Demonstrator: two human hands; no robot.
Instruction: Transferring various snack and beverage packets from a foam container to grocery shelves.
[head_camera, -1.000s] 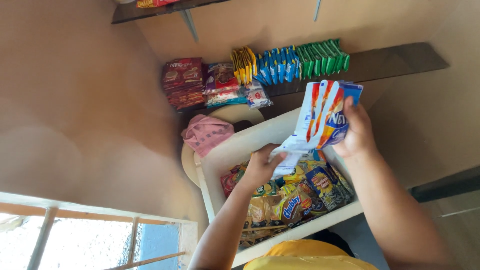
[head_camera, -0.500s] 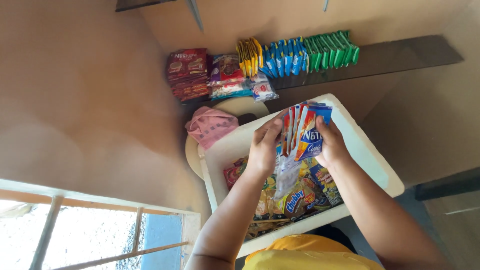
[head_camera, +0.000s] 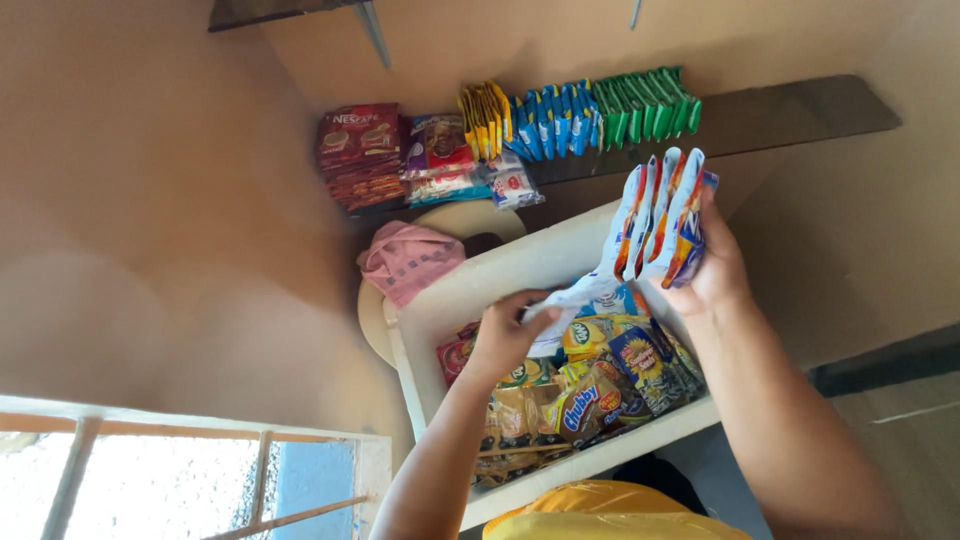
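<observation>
My right hand (head_camera: 712, 268) holds a fanned stack of white, blue and orange snack packets (head_camera: 660, 215) up above the white crate (head_camera: 470, 290). My left hand (head_camera: 505, 335) pinches one more packet of the same kind (head_camera: 580, 297) by its lower end, just over the crate. The crate is filled with several mixed snack packets (head_camera: 590, 385) in yellow, brown and blue.
A dark shelf (head_camera: 790, 115) on the wall carries rows of green (head_camera: 645, 105), blue (head_camera: 550, 120) and yellow packets (head_camera: 485, 120), plus red packs (head_camera: 358, 150). A pink cloth (head_camera: 410, 260) lies on a round cream stool (head_camera: 470, 220) beside the crate. A window frame (head_camera: 180, 470) is at lower left.
My right hand has lifted the fanned packets up and to the right, away from the crate. My left hand has dropped lower, drawing one packet out at the crate.
</observation>
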